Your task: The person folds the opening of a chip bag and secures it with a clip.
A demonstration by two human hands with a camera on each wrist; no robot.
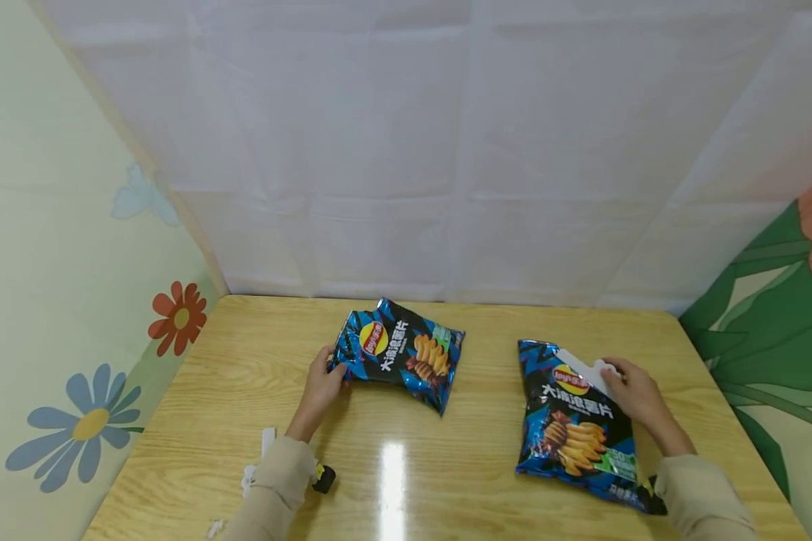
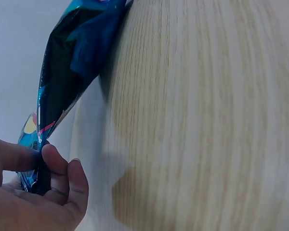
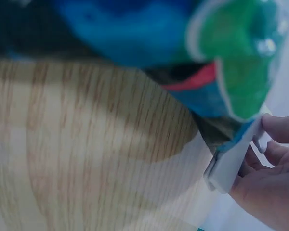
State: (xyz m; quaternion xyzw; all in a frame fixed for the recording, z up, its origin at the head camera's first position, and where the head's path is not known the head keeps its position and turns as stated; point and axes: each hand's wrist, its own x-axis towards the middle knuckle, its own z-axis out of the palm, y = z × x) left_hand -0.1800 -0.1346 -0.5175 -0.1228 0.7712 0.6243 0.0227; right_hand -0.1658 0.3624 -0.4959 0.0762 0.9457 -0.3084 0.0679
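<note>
My left hand [image 1: 319,392] pinches the left end of a blue and black potato chip bag [image 1: 395,359], which lies printed side up at the back middle of the table. In the left wrist view, thumb and fingers squeeze the gathered end of this bag [image 2: 62,72], whose body slopes away from them. On the right is a second, fuller-looking chip bag [image 1: 571,428] of the same print. A white bag clip [image 1: 585,370] lies slantwise across its top right corner, and my right hand [image 1: 637,394] grips the clip's outer end. The right wrist view shows the clip [image 3: 233,161] along the bag's edge.
Beside my left sleeve [image 1: 274,488], a white strip [image 1: 268,440] and a white piece [image 1: 248,478] lie partly covered. A small white scrap [image 1: 214,528] is near the front left. A white sheet [image 1: 379,188] hangs behind the wooden table [image 1: 433,466].
</note>
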